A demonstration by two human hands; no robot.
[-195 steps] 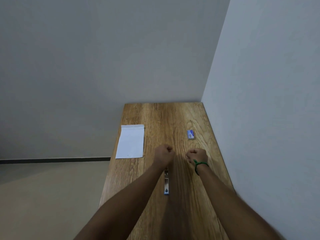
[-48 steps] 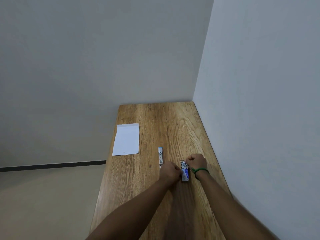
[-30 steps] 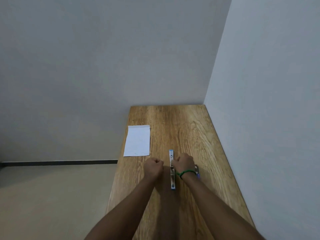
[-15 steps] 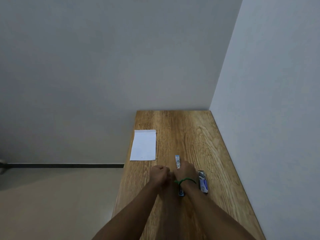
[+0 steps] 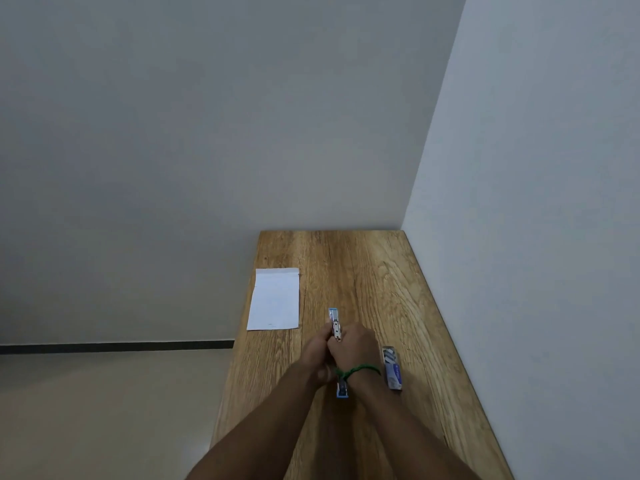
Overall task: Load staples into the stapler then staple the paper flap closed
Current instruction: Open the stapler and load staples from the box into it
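A slim blue and silver stapler (image 5: 335,322) lies lengthwise on the wooden table (image 5: 367,271), opened out flat, its near end showing below my wrists. My left hand (image 5: 317,355) and my right hand (image 5: 355,346) are pressed together over its middle, both gripping it. Whether staples sit between the fingers is hidden. A green band circles my right wrist. The small blue staple box (image 5: 392,368) lies open just right of my right wrist. The white paper (image 5: 274,299) lies flat by the table's left edge, its folded flap at the far end.
A white wall (image 5: 536,237) runs along the table's right edge and another closes its far end. Left of the table the floor (image 5: 104,410) drops away. Bare wood stretches beyond the stapler to the far end.
Over the last second my hands have closed together on the stapler's middle. The staple box, held earlier in both hands, lies on the table to the right.
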